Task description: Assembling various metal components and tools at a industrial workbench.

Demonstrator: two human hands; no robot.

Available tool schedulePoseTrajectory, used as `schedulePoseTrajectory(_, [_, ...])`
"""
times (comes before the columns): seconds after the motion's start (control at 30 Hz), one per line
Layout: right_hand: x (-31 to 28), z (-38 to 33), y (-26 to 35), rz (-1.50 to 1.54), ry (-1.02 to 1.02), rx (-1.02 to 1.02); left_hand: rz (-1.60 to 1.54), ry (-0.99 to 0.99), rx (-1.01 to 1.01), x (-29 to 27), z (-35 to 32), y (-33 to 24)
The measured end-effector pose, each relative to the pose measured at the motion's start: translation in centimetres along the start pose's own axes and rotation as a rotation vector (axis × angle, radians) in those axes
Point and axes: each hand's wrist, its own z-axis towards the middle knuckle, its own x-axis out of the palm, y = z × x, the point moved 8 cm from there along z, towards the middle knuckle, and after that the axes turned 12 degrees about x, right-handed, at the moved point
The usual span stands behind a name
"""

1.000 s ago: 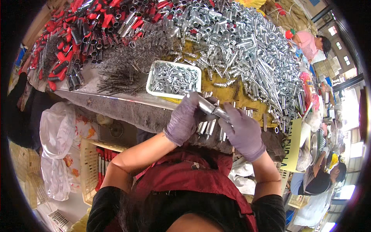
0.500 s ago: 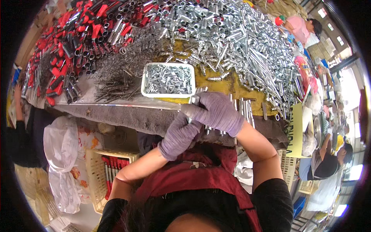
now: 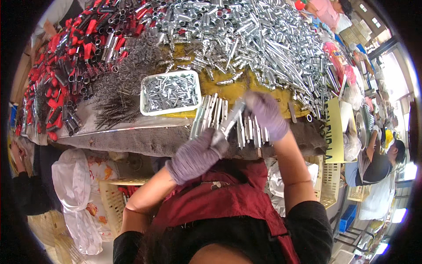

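Observation:
A silvery metal tube (image 3: 229, 122) slants up and to the right in front of me. My left hand (image 3: 195, 156), in a purple-grey knitted glove, is closed round its lower end. At its upper end, the fingers of my gloved right hand (image 3: 267, 115) are bent and pressed together, slightly blurred. Beneath and beside the hands, a row of slotted metal tubes (image 3: 214, 110) lies along the table's near edge. To their left, a white tray (image 3: 143, 103) is full of small metal pins (image 3: 171, 92).
Behind lie heaps of chromed tubes and rods (image 3: 246, 31), and red-and-black handles (image 3: 57, 97) at left. Dark springs (image 3: 116, 110) lie left of the tray. A yellow sign (image 3: 335, 132) hangs at right. A plastic crate (image 3: 112, 204) stands below. Other people sit nearby.
My hands have moved apart, the left down and left, the right to the right, exposing the tube between them. The view has shifted, and more of the tube row shows.

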Motion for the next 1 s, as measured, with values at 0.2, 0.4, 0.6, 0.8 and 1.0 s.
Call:
schedulePoseTrajectory(0.2, [-17.1, 7.2, -10.8, -1.172, -0.512, 0.479, 0.602, -0.076, -0.116, -2.4, 1.9, 2.2])
schedulePoseTrajectory(0.4, [-16.6, 6.8, -10.2, -1.452, -0.480, 0.207, 0.732, 0.228, -0.213, -1.1, 3.5, 1.2])
schedulePoseTrajectory(0.6, [-14.8, 0.9, -3.1, -0.766, -0.693, -0.160, 0.707, 0.063, -0.133, -3.7, 3.5, 0.2])
schedulePoseTrajectory(0.8, [-1.2, -5.8, 3.6, -0.279, -0.120, -0.332, 0.286, -0.367, 0.864, -2.8, 2.7, -8.1])
schedulePoseTrajectory(1.0, [3.0, -7.3, 3.2, 0.201, 0.247, -0.078, 0.133, -0.208, 0.926, -1.4, 1.1, -8.0])
